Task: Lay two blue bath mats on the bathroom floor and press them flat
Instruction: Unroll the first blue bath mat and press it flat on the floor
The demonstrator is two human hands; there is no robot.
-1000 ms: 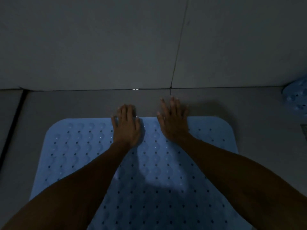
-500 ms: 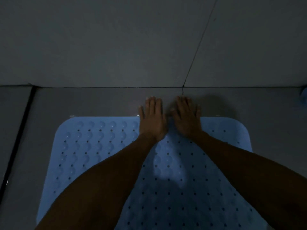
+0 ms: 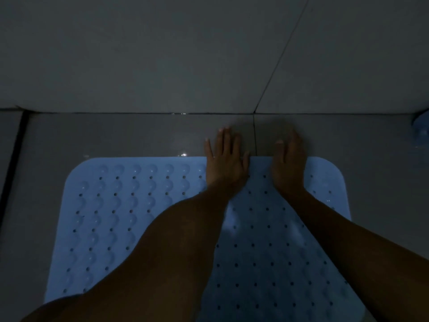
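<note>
A light blue bath mat [image 3: 130, 217] with rows of holes and round bumps lies flat on the grey tiled floor in dim light. My left hand [image 3: 224, 162] presses its far edge with straight fingers reaching past the edge onto the tile. To its right, my right hand [image 3: 289, 163] lies flat on the same edge, fingers also over the tile. My forearms hide part of the mat's middle. A corner of a second blue mat [image 3: 421, 127] shows at the right edge of the frame.
The grey wall [image 3: 162, 54] rises just beyond the mat, meeting the floor at a dark grout line. A dark vertical floor joint [image 3: 22, 133] runs along the far left. Bare tile [image 3: 380, 170] lies right of the mat.
Both hands have slid right along the mat's far edge and spread apart, the right one nearing the mat's right corner. The view has shifted left, so the second mat shows less.
</note>
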